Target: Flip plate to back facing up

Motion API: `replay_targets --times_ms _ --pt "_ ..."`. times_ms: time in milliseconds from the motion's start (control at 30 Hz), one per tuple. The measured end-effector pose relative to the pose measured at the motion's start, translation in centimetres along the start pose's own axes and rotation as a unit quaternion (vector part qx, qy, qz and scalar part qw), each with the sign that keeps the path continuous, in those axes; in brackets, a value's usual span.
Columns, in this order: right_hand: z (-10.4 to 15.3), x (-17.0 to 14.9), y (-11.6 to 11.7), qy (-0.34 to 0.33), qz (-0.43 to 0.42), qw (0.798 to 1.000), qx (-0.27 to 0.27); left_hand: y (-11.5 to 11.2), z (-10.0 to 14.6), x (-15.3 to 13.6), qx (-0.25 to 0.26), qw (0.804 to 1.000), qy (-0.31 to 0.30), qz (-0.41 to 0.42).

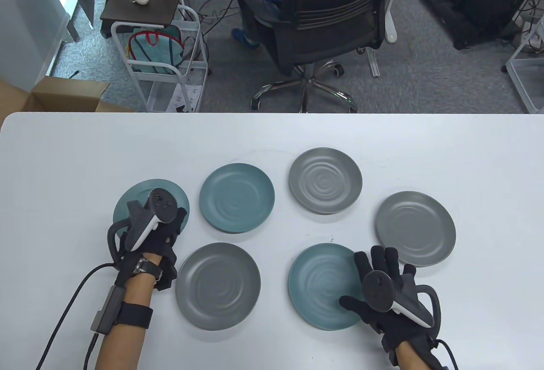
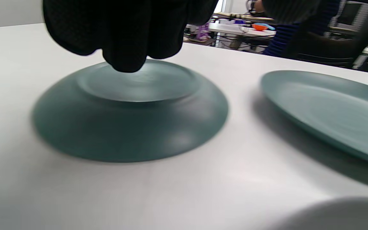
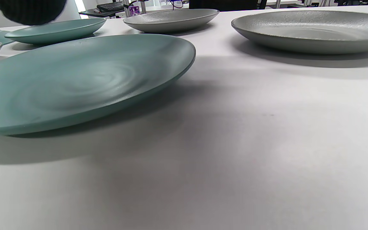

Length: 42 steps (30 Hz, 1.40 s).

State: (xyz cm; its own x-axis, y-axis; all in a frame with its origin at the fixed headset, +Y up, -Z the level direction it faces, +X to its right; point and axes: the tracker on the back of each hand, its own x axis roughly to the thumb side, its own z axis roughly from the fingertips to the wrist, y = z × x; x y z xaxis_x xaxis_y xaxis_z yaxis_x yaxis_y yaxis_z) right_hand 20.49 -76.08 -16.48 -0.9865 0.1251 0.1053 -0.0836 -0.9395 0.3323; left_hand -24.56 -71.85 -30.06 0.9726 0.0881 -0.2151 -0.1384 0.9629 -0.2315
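A teal plate [image 1: 131, 200] lies back up at the far left; the left wrist view shows its foot ring [image 2: 139, 86] on top. My left hand [image 1: 170, 221] is over it, and the gloved fingertips [image 2: 126, 48] bunch together on or just above its base, gripping nothing. A second teal plate [image 1: 318, 285] lies face up at the near right and also shows in the right wrist view [image 3: 75, 80]. My right hand [image 1: 360, 278] is spread over its right rim, with the thumb [image 1: 348, 302] above the plate's inside. I cannot tell if it touches.
Another teal plate [image 1: 236, 197] and three grey plates [image 1: 325, 180] [image 1: 415, 228] [image 1: 218, 286] lie face up around them on the white table [image 1: 63, 166]. The table's far edge faces an office chair [image 1: 331, 17].
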Motion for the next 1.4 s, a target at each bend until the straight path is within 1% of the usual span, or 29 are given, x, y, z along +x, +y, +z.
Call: replay_targets --times_ms 133,300,433,600,833,1133,1400 --pt "0.0 0.0 0.0 0.000 0.002 1.000 0.000 -0.4 0.1 5.2 -0.007 0.999 -0.049 -0.022" --pt "0.0 0.1 0.0 0.000 0.003 1.000 -0.004 -1.5 0.1 10.2 -0.018 0.995 -0.089 -0.052" --pt "0.1 0.1 -0.1 -0.001 0.001 1.000 -0.007 -2.6 0.1 13.1 -0.031 0.991 -0.109 -0.072" --pt "0.1 0.1 -0.1 -0.002 0.000 1.000 -0.008 -3.9 -0.1 15.7 -0.045 0.987 -0.122 -0.097" --pt "0.1 0.1 -0.1 -0.004 -0.002 1.000 -0.011 -5.2 -0.6 17.1 -0.057 0.984 -0.119 -0.122" --pt "0.2 0.3 -0.1 -0.008 -0.001 1.000 -0.009 -6.5 -1.0 17.9 -0.067 0.980 -0.111 -0.152" --pt "0.2 0.3 -0.1 -0.011 -0.003 1.000 -0.008 -6.8 -1.0 18.6 -0.055 0.974 -0.107 -0.191"
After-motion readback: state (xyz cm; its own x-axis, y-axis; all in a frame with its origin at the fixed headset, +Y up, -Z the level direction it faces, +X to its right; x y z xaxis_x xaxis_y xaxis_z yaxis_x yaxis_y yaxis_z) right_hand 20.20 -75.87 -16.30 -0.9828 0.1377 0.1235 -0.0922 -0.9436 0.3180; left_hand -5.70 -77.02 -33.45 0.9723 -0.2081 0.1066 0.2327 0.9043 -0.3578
